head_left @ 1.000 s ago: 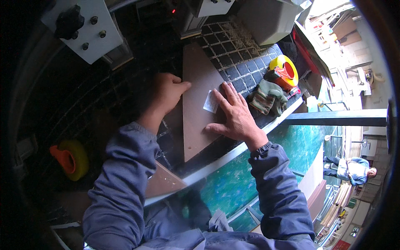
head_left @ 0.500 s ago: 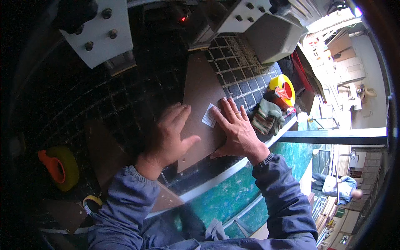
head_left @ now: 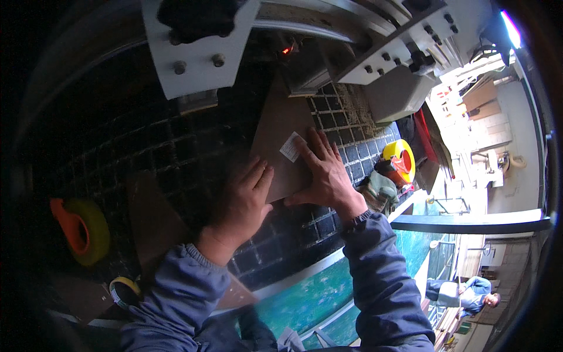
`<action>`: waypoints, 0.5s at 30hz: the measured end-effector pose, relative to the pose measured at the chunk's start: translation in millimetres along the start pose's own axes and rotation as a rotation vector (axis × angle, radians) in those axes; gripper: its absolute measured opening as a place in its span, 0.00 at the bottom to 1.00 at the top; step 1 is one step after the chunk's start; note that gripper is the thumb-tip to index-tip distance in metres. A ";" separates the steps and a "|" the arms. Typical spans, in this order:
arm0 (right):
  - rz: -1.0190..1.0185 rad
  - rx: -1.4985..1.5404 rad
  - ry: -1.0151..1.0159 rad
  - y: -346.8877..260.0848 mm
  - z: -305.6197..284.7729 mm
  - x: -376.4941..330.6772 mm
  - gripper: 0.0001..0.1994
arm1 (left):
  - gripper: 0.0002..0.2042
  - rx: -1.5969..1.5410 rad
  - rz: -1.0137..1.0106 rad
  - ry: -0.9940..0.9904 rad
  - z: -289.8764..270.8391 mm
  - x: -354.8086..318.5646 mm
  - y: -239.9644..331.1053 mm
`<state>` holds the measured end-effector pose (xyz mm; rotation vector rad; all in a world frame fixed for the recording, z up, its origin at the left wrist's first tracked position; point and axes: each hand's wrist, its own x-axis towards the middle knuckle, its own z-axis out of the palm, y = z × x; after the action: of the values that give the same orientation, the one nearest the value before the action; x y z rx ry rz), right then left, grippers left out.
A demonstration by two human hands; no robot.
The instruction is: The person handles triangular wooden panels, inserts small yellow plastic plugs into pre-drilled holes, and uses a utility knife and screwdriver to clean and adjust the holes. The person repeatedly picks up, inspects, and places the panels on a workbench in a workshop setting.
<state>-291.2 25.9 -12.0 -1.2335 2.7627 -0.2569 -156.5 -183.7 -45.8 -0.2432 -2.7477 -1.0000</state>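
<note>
A brown board (head_left: pixel 281 117) with slanting sides lies on the black gridded bed in front of me, a small white label (head_left: pixel 291 146) stuck on its top. My left hand (head_left: pixel 243 202) is at its left near edge, fingers stretched out and pointing away. Across from it, my right hand (head_left: pixel 324 170) rests along the right edge, fingers spread, with the index fingertip beside the label and the thumb at the near edge. Neither hand grips the board. Its far end reaches to a dark machine block (head_left: pixel 305 79) and is partly in shadow there.
White bolted brackets (head_left: pixel 199 70) of a machine hang over the bed. A yellow tape roll in an orange dispenser (head_left: pixel 94 229) is at left, another dispenser (head_left: pixel 402 161) at right beside a glove (head_left: pixel 378 190). More brown boards (head_left: pixel 155 217) lie at left. A person (head_left: pixel 469 293) stands far right.
Both hands and the board have moved away from me, off the bed's near edge and closer to the machine block. The view has shifted with my head.
</note>
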 end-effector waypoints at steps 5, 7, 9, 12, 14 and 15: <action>0.002 -0.012 0.035 -1.0 4.4 11.2 0.66 | 0.34 0.052 -0.080 0.039 1.7 0.2 -0.5; -0.007 -0.010 0.038 -1.6 4.2 14.5 0.65 | 0.32 0.059 -0.093 0.035 1.4 0.9 -1.0; -0.011 -0.006 0.034 -2.1 3.6 18.3 0.65 | 0.31 0.056 -0.108 0.038 0.8 2.0 -2.3; -0.007 -0.005 0.025 -1.9 3.0 23.1 0.66 | 0.31 0.046 -0.124 0.040 0.1 4.0 -4.7; -0.001 -0.015 0.016 -0.8 3.8 26.6 0.66 | 0.30 0.059 -0.133 0.043 0.0 4.6 -6.2; 0.000 -0.025 0.013 -0.2 4.5 27.7 0.67 | 0.31 0.059 -0.139 0.035 0.4 4.7 -6.7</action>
<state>-308.7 4.6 -17.1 -1.2418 2.7852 -0.2324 -162.7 -188.1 -49.1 -0.0245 -2.7887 -0.9442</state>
